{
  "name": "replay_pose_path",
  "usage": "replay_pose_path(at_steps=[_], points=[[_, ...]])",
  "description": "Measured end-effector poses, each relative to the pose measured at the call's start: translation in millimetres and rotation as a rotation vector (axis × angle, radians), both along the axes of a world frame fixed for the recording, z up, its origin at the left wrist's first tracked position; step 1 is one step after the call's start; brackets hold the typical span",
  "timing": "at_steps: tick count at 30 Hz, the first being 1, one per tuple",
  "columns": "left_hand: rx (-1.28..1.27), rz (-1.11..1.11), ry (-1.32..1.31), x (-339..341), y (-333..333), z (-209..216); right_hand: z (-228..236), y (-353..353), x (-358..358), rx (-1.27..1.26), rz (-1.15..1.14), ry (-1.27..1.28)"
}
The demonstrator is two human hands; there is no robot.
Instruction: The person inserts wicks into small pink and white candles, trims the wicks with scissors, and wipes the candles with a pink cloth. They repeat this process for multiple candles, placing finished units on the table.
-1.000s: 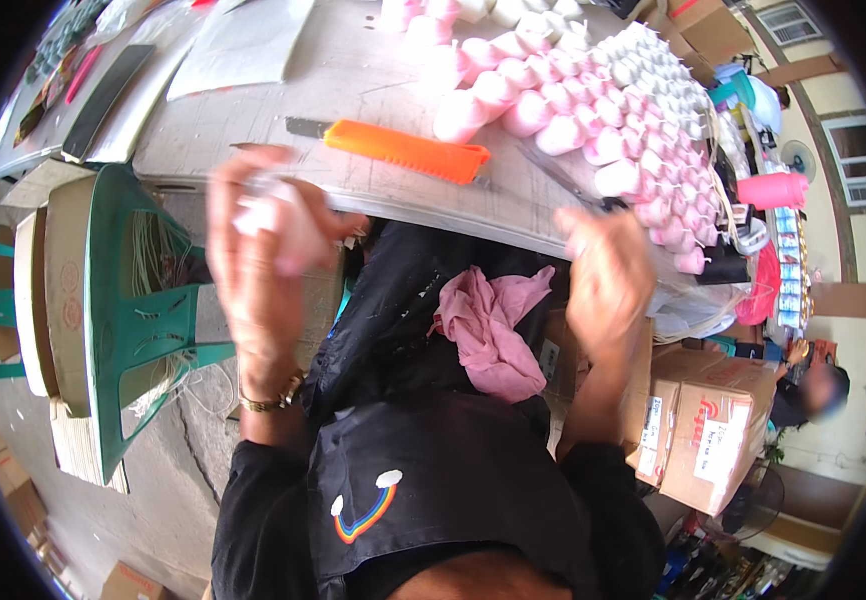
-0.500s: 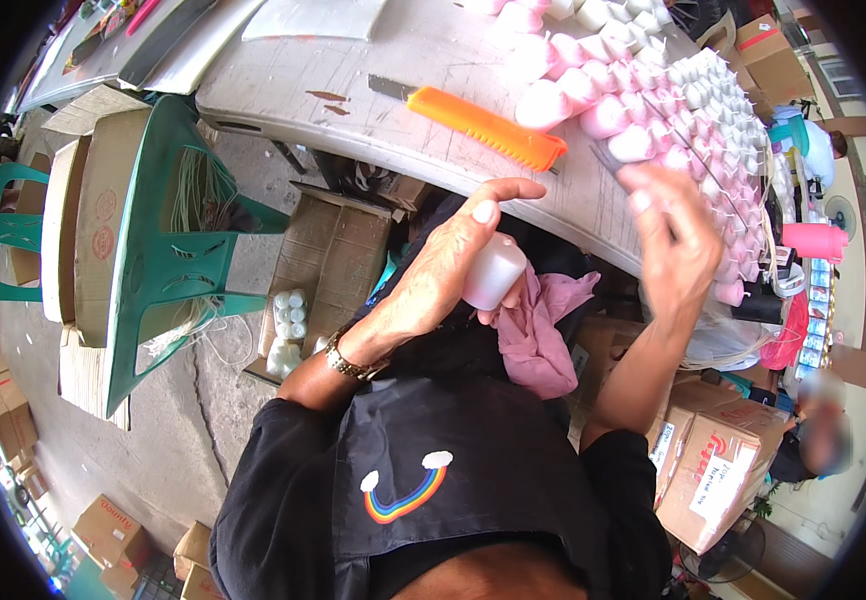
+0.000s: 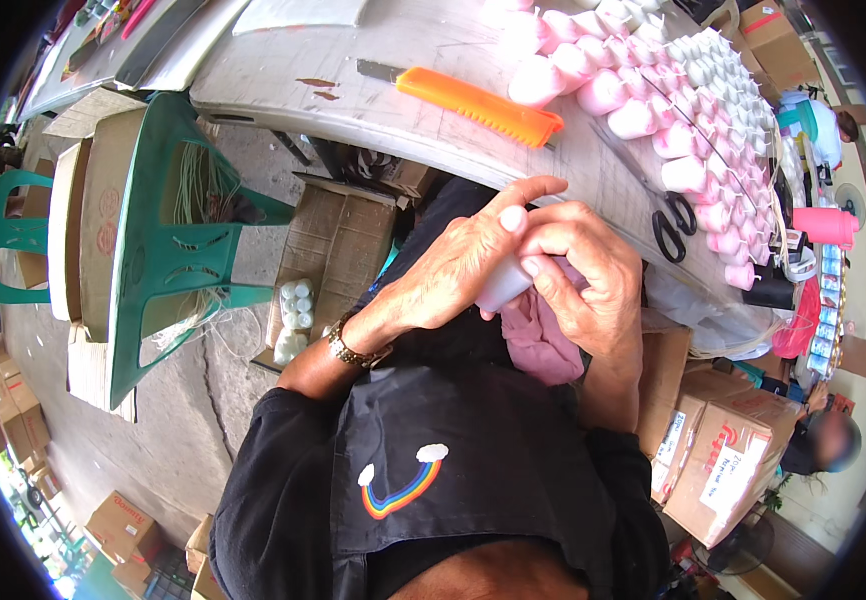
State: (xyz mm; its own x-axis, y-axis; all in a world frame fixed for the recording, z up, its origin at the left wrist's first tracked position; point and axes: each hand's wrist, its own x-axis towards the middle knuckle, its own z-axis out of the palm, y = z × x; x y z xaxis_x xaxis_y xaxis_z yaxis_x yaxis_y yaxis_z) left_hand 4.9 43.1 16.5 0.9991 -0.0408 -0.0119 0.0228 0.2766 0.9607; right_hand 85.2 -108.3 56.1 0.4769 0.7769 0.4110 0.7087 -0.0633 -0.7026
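In front of my apron a pale pinkish-white candle (image 3: 503,285) is held between both hands. My left hand (image 3: 453,262) is closed round it, thumb on top and forefinger stretched toward the table edge. Curled over the candle's upper right side, my right hand (image 3: 585,270) touches it with thumb and bent fingers; what lies between these fingertips is hidden. Below hangs a pink cloth (image 3: 543,345). Scissors (image 3: 653,192) with black handles lie on the table, right of an orange-handled cutter (image 3: 473,108) with its blade out.
Rows of pink and white candles (image 3: 683,130) cover the right of the white table (image 3: 283,60). On the left stands a green plastic chair (image 3: 178,260) beside cardboard. A box (image 3: 298,300) on the floor holds small white pieces. Cartons (image 3: 728,470) and another person are at the right.
My right hand has moved left and down from over the scissors onto the candle, leaving the scissors in plain sight on the table. My left hand keeps its hold on the candle.
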Motion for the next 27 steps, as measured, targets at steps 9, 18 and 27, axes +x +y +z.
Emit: replay_pose_path(at_steps=[9,18,27], points=[[-0.248,-0.057,-0.066,-4.1,-6.3,-6.9,-11.8,-14.2,10.1,0.254,-0.252,0.234],[-0.741,0.004,0.041,-0.6,-6.2,-12.4,-27.5,-16.7,-2.8,0.112,-0.308,-0.072],[0.718,0.398,-0.432,-1.0,-12.7,-12.8,-24.8,-13.5,-12.2,0.087,-0.343,0.008]])
